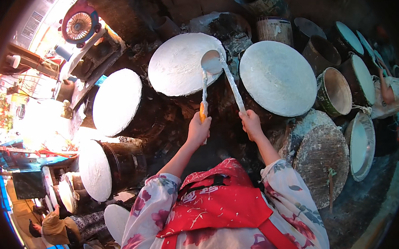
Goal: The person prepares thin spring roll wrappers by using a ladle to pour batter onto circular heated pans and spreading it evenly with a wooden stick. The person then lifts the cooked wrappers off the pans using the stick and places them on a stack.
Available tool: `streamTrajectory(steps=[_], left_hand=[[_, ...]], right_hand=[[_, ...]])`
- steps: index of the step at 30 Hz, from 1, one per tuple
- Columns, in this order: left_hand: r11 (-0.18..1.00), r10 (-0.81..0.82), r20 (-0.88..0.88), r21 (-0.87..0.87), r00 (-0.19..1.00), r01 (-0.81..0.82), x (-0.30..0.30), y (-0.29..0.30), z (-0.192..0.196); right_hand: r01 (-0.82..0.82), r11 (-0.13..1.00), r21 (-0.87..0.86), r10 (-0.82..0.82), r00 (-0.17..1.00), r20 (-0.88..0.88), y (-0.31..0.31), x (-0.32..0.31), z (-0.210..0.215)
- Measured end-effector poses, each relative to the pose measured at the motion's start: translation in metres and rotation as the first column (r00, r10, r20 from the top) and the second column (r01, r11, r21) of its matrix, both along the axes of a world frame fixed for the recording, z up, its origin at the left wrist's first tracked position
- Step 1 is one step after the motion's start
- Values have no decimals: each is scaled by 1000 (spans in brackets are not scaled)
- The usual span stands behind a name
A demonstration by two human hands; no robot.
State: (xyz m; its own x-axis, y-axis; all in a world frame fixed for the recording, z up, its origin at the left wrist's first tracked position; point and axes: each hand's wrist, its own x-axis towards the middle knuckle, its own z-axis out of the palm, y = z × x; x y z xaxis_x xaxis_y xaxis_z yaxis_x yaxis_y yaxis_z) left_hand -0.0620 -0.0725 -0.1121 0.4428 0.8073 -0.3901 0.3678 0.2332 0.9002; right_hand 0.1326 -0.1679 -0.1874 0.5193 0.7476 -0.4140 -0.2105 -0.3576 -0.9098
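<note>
Ladle point(211, 62), twelve o'clock: probably light, stiff, slippery where coated; best held by orange grip point(202, 111). Left hand point(199, 130) clenched around it; right hand point(252, 123) grasping white-coated stick point(233, 86).

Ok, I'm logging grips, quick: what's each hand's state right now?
Left hand: closed, holding an orange-gripped ladle.
Right hand: closed, holding a white-coated stick.

Ladle point(211, 61): greyish bowl, white-smeared shaft, orange grip. Stick point(233, 86) just right of ladle: white-coated. Vat top point(178, 62) behind ladle: white. Right vat top point(278, 77), right of ladle: cooler grey-white. Apron point(217, 213) below ladle: red, white splatters. Shirt point(146, 207) below ladle: white, maroon flowers, grey-blue leaves. Fan point(78, 28), upper left of ladle: reddish-pink rim.
</note>
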Motion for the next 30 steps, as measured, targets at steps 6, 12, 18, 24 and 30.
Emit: streamTrajectory(steps=[6,12,18,24,30], left_hand=[[963,183,232,-239,955,-126,-13,-21,-1],[811,448,363,-550,817,-200,-26,-41,33],[604,709,640,-768,297,212,-99,-36,88],[683,676,721,-690,149,242,-119,-30,99],[833,541,475,-417,694,-365,-106,-42,123]], right_hand=[[-160,986,-40,162,892,423,-18,-26,-24],[-208,974,93,225,935,-274,-14,-81,-20],[-294,918,265,387,809,-443,4,-85,33],[-178,880,441,310,917,-249,47,-74,69],[-266,936,231,160,905,395,39,-13,31]])
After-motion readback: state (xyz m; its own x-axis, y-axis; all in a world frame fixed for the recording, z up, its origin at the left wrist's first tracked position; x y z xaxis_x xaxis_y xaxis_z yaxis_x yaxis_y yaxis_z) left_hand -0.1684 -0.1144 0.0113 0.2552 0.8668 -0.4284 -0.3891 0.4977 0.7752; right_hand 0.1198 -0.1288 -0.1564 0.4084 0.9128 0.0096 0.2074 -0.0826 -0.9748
